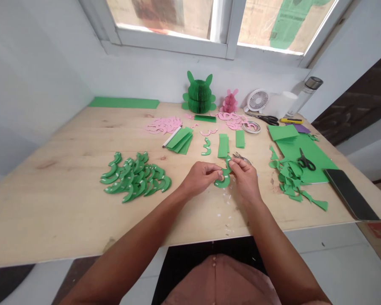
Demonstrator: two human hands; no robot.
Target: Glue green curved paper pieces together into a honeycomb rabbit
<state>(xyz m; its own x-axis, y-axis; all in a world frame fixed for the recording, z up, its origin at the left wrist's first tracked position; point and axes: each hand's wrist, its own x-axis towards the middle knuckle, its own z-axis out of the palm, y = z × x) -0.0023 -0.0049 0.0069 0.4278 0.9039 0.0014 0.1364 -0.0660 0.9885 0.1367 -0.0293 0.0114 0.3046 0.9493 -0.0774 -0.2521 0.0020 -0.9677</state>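
The left hand (pixel 206 176) and right hand (pixel 245 173) are pinching a wavy green paper piece with white strips (pixel 222 184) over the pale wooden surface (pixel 73 203), fingers hiding parts of it. Beyond the right hand, a silvery metal tool (pixel 237 156) is lying partly covered, hard to identify. Heaped green wavy paper pieces (pixel 133 176) are concealing one another.

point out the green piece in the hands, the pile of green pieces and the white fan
Held green piece (pixel 222 184), head view: on its lower curve.
Pile of green pieces (pixel 136 177), head view: on the pieces near its middle.
White fan (pixel 258 100), head view: centre of its round grille.
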